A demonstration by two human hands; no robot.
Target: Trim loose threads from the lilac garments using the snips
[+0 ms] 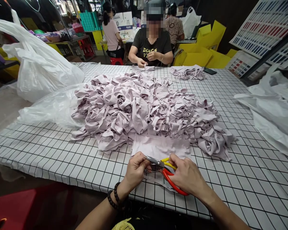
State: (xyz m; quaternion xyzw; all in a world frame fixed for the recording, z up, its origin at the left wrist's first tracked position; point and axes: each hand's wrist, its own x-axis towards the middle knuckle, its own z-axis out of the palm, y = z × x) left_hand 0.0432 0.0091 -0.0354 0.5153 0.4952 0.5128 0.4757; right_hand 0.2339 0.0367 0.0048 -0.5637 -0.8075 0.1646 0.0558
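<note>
My right hand (188,174) grips a pair of scissors (169,179) with one red-orange and one yellow handle. Their metal blades point left, toward my left hand (137,169), whose fingers are pinched together right by the blade tips. What looks like a bit of pale lilac fabric is in that pinch, mostly hidden by the fingers. A thin fabric strip (159,182) lies on the table below the scissors. Just beyond both hands a flat lilac fabric piece (160,145) is spread out, its far edge against a large heap of crumpled lilac fabric pieces (139,108).
The table (62,150) has a white cover with black grid lines. Clear plastic bags (48,73) lie at left, and a white plastic bag (271,102) at right. Across sits a person (153,44) handling fabric, near a neat fabric stack (188,72) and a dark phone (210,71).
</note>
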